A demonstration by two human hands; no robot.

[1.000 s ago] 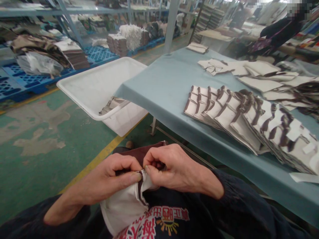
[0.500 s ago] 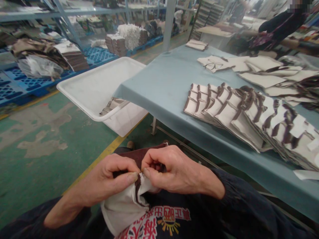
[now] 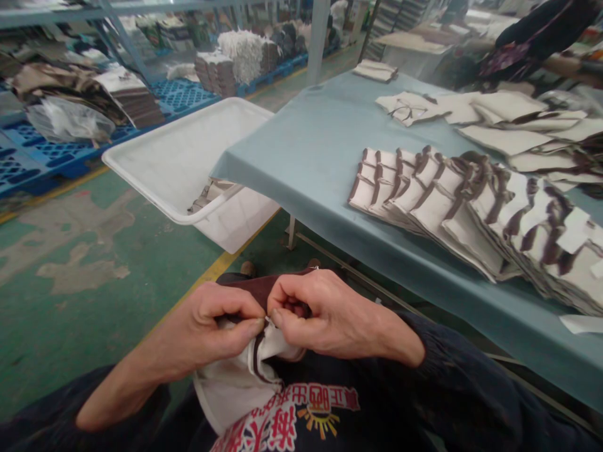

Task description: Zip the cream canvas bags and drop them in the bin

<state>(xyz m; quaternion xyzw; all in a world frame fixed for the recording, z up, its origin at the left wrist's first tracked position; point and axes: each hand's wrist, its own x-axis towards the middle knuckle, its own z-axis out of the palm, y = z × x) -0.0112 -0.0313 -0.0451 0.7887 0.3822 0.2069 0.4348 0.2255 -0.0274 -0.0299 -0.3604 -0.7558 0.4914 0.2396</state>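
Observation:
Over my lap lies a piece of sewn fabric (image 3: 226,383), white on one face and dark brown on the other, with a brown seam running down it. My left hand (image 3: 211,326) pinches its upper edge between thumb and forefinger. Right beside it, my right hand (image 3: 325,314) pinches the same edge, and the fingertips of both hands nearly meet. Whatever small detail sits between the fingertips is too fine to make out. Part of the brown face shows behind my hands. The lower end of the fabric rests against a dark apron (image 3: 358,414) with printed lettering.
A table with a blue-grey cover (image 3: 292,150) stands ahead to the right, bearing a row of overlapping white-and-brown fabric pieces (image 3: 424,201) and eyeglasses (image 3: 406,110). A white plastic tub (image 3: 141,179) stands at its left corner. Blue pallets (image 3: 181,100) hold fabric stacks. Another person (image 3: 532,44) is across the table.
Both hands keep their pinch on the fabric's edge with only slight shifts; the white part below the fingers has folded a little. The camera view has moved slightly.

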